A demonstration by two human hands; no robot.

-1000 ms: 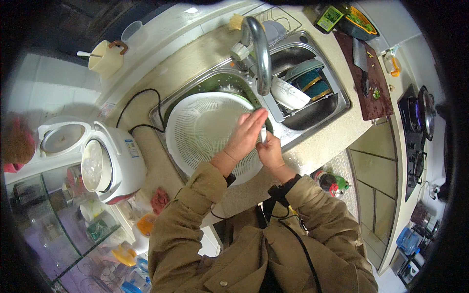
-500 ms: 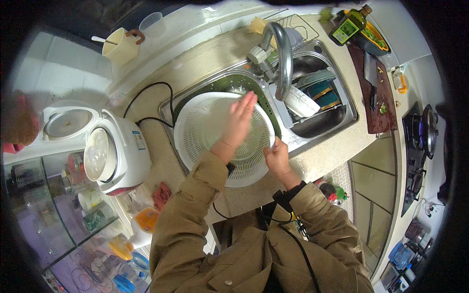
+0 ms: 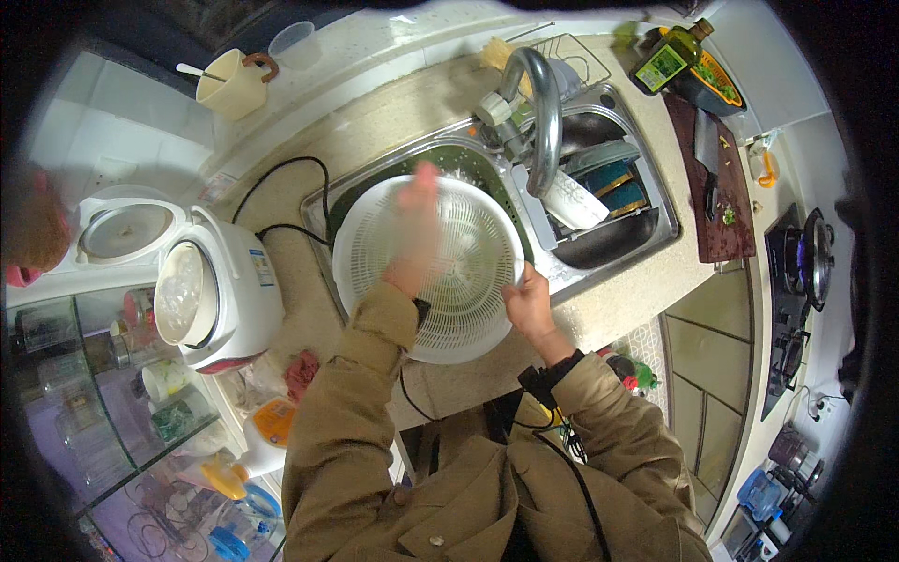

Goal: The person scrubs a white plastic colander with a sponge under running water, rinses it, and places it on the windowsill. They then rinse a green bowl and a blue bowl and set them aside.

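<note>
Holding the white colander (image 3: pixel 459 281) by its near right rim, the right hand (image 3: pixel 526 304) is closed in a grip on it. The left hand (image 3: pixel 412 229), blurred and open, lies inside the bowl, left of that grip. Beyond: sink (image 3: pixel 646 239), faucet (image 3: pixel 543 103).
</note>
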